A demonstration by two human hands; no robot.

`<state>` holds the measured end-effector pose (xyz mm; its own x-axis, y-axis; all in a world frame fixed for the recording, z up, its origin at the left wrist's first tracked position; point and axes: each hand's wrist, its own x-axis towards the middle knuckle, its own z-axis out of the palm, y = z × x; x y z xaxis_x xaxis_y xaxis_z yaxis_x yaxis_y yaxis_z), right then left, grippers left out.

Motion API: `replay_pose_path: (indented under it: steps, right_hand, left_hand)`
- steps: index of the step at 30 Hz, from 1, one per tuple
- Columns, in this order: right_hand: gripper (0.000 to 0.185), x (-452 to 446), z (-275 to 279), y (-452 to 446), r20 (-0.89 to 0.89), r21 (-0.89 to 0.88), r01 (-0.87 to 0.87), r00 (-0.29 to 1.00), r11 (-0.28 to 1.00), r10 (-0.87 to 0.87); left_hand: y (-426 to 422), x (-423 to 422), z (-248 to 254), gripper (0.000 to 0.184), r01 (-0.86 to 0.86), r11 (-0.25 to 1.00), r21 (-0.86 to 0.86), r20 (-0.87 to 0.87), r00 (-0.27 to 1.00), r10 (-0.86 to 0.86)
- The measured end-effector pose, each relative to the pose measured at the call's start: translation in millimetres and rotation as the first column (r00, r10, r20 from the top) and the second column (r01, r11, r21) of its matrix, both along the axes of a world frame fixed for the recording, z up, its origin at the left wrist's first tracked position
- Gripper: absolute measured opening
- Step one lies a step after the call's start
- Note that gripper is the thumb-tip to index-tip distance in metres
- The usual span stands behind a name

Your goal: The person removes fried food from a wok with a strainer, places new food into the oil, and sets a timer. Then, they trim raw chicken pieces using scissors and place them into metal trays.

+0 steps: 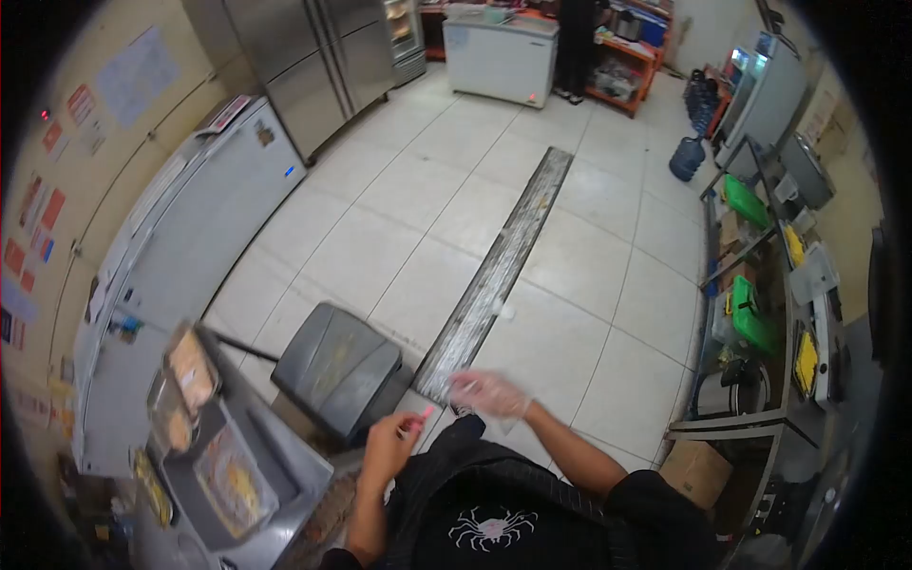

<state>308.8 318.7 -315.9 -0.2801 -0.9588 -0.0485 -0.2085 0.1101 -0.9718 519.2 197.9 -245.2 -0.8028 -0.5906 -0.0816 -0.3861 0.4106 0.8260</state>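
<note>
My left hand [388, 448] is bare and closed, pinching a small pink piece [424, 415] whose kind I cannot make out. My right hand [492, 395] wears a clear, loose plastic glove. Its fingers are bent together and point left; anything between them is too small or blurred to name. Both hands are in front of my body, a short way apart, above the floor. Left of them stands a grey lidded bin [337, 366]. A grey tub [275, 475] with food residue and metal trays of pale pink food [193, 369] sit on the steel table at lower left.
A floor drain strip [503, 247] runs away from my feet across tiles. White chest freezers [190, 256] line the left wall. A metal shelf [760, 418] with green-lidded boxes stands at right, a cardboard box [696, 472] below. Another person [575, 47] stands at the far end.
</note>
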Motion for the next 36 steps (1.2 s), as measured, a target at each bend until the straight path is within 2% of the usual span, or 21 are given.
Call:
replay_pose_path:
  steps: [4, 8, 10, 11, 12, 13, 14, 15, 17, 19, 20, 21, 22, 24, 26, 29, 31, 32, 33, 34, 36]
  right_hand:
    - [0.031, -51, 51, -29, -0.405, 0.19, -0.242, 0.864, 0.951, 0.301]
    - [0.035, -134, 39, -24, -0.315, 0.195, -0.1, 0.936, 0.976, 0.159]
    - [0.038, -171, 43, -18, 0.162, 0.26, 0.018, 0.985, 0.966, -0.062]
    - [0.038, -190, 42, -16, 0.16, 0.26, 0.024, 0.985, 0.965, -0.068]
    - [0.038, -206, 35, -16, 0.53, 0.345, 0.034, 0.818, 0.938, -0.225]
    - [0.038, -222, 24, -16, 0.788, 0.415, 0.005, 0.497, 0.91, -0.363]
    - [0.036, -238, -7, -15, 0.943, 0.259, -0.009, 0.218, 0.966, -0.251]
    - [0.036, -249, -23, -16, 0.946, 0.245, 0.002, 0.219, 0.969, -0.24]
    - [0.036, -283, -44, -25, 0.898, 0.355, 0.296, 0.156, 0.887, -0.412]
    - [0.035, -326, -29, -47, 0.883, 0.363, 0.363, 0.159, 0.858, -0.441]
    - [0.038, -348, -40, -55, 0.892, 0.322, 0.342, 0.204, 0.883, -0.404]
    - [0.042, -373, -39, -65, 0.897, 0.275, 0.319, 0.255, 0.907, -0.362]
    - [0.042, -395, -37, -75, 0.904, 0.272, 0.311, 0.242, 0.91, -0.353]
    - [0.057, -444, -13, -102, 0.774, 0.356, 0.28, 0.447, 0.892, -0.449]
    - [0.058, -492, -31, -135, 0.755, 0.331, 0.223, 0.52, 0.917, -0.399]
    - [0.058, -548, -30, -201, 0.673, 0.357, 0.119, 0.655, 0.927, -0.343]
    - [0.054, -573, -12, -247, 0.597, 0.247, 0.12, 0.763, 0.961, -0.249]
    - [0.052, -586, -7, -270, 0.627, 0.165, 0.11, 0.755, 0.98, -0.19]
    - [0.049, -594, -1, -296, 0.659, 0.088, 0.087, 0.742, 0.992, -0.123]
    - [0.049, -597, 5, -323, 0.672, 0.051, 0.092, 0.733, 0.994, -0.102]
    - [0.048, -595, 32, -379, 0.642, 0.109, 0.097, 0.753, 0.989, -0.144]
  left_hand:
    - [-20, -99, -1, 0.016, 0.151, 0.985, -0.08, 0.016, 0.989, -0.15]
    - [-53, -202, -3, 0.015, 0.326, 0.938, -0.114, -0.027, 0.943, -0.331]
    - [-65, -258, -1, 0.016, 0.486, 0.853, -0.189, 0.019, 0.871, -0.491]
    - [-68, -288, -4, 0.016, 0.49, 0.851, -0.19, 0.017, 0.868, -0.497]
    - [-72, -315, -9, 0.016, 0.578, 0.782, -0.233, 0.002, 0.804, -0.594]
    - [-76, -340, -10, 0.015, 0.657, 0.7, -0.281, -0.004, 0.729, -0.685]
    - [-78, -361, -8, 0.015, 0.664, 0.689, -0.29, 0.006, 0.721, -0.692]
    - [-78, -383, -5, 0.017, 0.674, 0.643, -0.364, -0.113, 0.654, -0.748]
    - [-89, -419, 4, 0.019, 0.669, 0.59, -0.451, -0.221, 0.557, -0.8]
    - [-100, -442, 17, 0.028, 0.848, 0.514, -0.128, -0.189, 0.488, -0.852]
    - [-108, -451, 26, 0.028, 0.849, 0.516, -0.116, -0.181, 0.493, -0.851]
    - [-118, -465, 37, 0.033, 0.859, 0.415, 0.301, 0.003, 0.434, -0.901]
    - [-127, -479, 43, 0.038, 0.664, 0.311, 0.68, 0.145, 0.293, -0.945]
    - [-141, -490, -15, 0.04, 0.729, 0.422, 0.539, 0.152, 0.408, -0.9]
    - [-156, -521, -53, 0.042, 0.767, 0.519, 0.377, 0.116, 0.517, -0.848]
    - [-173, -576, -74, 0.039, 0.793, 0.521, 0.316, 0.195, 0.483, -0.854]
    - [-186, -605, -88, 0.032, 0.819, 0.385, 0.425, 0.446, 0.18, -0.877]
    - [-205, -603, -94, 0.032, 0.8, 0.413, 0.435, 0.437, 0.214, -0.874]
    - [-228, -591, -98, 0.03, 0.822, 0.415, 0.391, 0.045, 0.433, -0.9]
    - [-246, -576, -106, 0.028, 0.82, 0.464, 0.333, -0.363, 0.566, -0.74]
    - [-276, -603, -125, 0.022, 0.89, 0.391, 0.235, 0.087, 0.381, -0.92]
